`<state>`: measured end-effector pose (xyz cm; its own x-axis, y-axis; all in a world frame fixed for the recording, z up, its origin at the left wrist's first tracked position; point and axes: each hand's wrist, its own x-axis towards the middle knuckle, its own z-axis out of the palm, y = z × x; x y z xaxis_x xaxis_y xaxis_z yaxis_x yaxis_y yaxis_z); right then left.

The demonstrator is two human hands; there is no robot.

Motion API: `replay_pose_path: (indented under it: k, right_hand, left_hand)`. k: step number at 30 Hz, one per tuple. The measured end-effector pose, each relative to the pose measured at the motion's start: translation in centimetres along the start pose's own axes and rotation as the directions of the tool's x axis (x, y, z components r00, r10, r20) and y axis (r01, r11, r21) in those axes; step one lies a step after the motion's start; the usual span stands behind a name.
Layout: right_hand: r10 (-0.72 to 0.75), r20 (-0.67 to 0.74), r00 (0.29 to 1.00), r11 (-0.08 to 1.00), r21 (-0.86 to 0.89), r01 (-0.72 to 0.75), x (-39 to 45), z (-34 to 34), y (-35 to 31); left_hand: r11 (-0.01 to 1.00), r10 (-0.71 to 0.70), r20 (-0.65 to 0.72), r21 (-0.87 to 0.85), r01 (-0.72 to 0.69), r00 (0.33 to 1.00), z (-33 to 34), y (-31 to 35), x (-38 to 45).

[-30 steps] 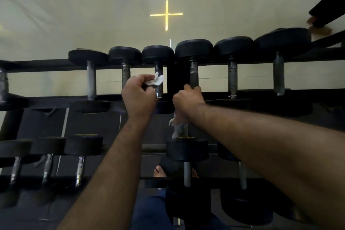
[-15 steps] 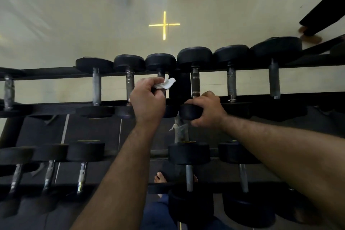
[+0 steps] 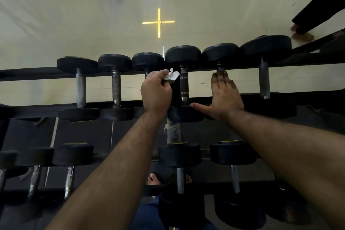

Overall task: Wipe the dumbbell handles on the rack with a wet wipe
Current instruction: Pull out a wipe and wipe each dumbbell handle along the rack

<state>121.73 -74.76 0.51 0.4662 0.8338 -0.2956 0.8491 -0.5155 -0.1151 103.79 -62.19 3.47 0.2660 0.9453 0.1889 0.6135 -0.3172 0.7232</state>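
The left hand has its fingers curled tight around a crumpled white wet wipe, which pokes out just past the knuckles. The fist sits over the handle of the third dumbbell on the top row of the rack, so that handle is almost wholly hidden; whether the wipe touches it cannot be told. Just to the right of those fingers stands the bare handle of the fourth dumbbell, dark with shiny bands. The right hand is spread flat, fingers straight and close together, thumb stretched out toward the near end of that fourth handle. Its fingertips reach the far end of the fifth dumbbell, covering its handle. It holds nothing.
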Motion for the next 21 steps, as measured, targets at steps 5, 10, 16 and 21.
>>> replay_pose_path:
  k: [5, 10, 16, 21]
  right_hand:
    - [-0.024, 0.010, 1.000, 0.998, -0.056, 0.024, -0.1, 0.3, -0.1]
    - [-0.048, 0.007, 0.999, 0.995, -0.087, 0.049, 0.1, 0.2, 0.1]
    - [-0.057, 0.025, 0.998, 0.993, -0.102, 0.060, -0.1, -0.1, 0.0]
    - [-0.072, -0.009, 0.997, 0.993, -0.099, 0.071, -0.2, 0.1, 0.2]
  left_hand:
    - [0.960, 0.204, 0.128, 0.167, -0.224, 0.971, 4.7, 1.1, 2.3]
    - [0.859, 0.226, 0.571, 0.265, -0.438, 0.789, 4.7, 0.6, 2.1]
    - [0.869, 0.271, 0.576, 0.199, -0.453, 0.771, 2.7, 1.3, 2.5]
    - [0.544, 0.458, 0.610, 0.383, -0.747, 0.647, 6.2, 1.6, 2.1]
